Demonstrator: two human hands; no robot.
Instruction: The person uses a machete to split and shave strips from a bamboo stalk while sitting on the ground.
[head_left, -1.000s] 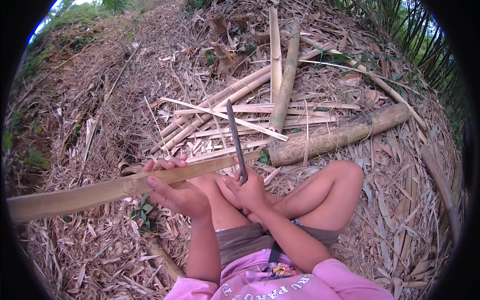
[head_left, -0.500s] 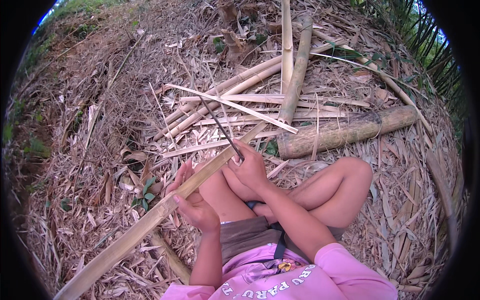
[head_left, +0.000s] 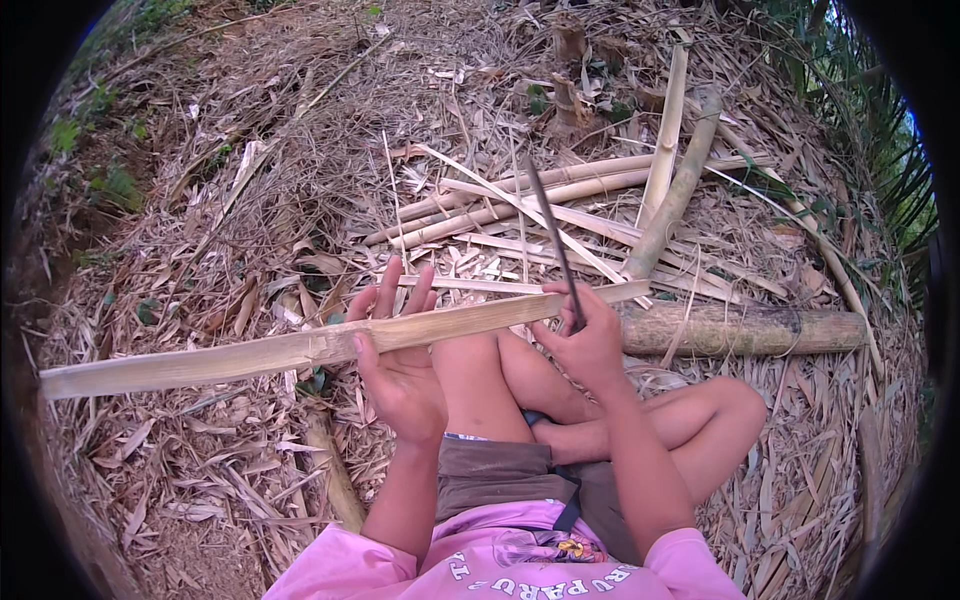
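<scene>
- Head view: the person sat cross-legged on ground [head_left: 200, 480] covered in dry leaves and bamboo scraps.
- The left hand [head_left: 400, 365] lay palm up under a long split bamboo strip [head_left: 300, 348], thumb pressed over the strip's near edge and fingers stretched out loosely past its far edge, so the hand was only half closed around it.
- The bamboo strip ran nearly level across the picture, from far out on the person's left to just past the right hand, above the knees.
- The right hand [head_left: 590, 345] was wrapped tight around the handle of a knife [head_left: 552, 235], whose thin dark blade pointed up and away from the person.
- The knife stood against the right end of the strip; whether its edge touched the bamboo could not be told.
- Beyond the hands lay a pile of cut bamboo poles [head_left: 540, 195] and slats on the ground.
- A thick bamboo log [head_left: 750, 330] lay just beside the right knee, behind the strip's right end.
</scene>
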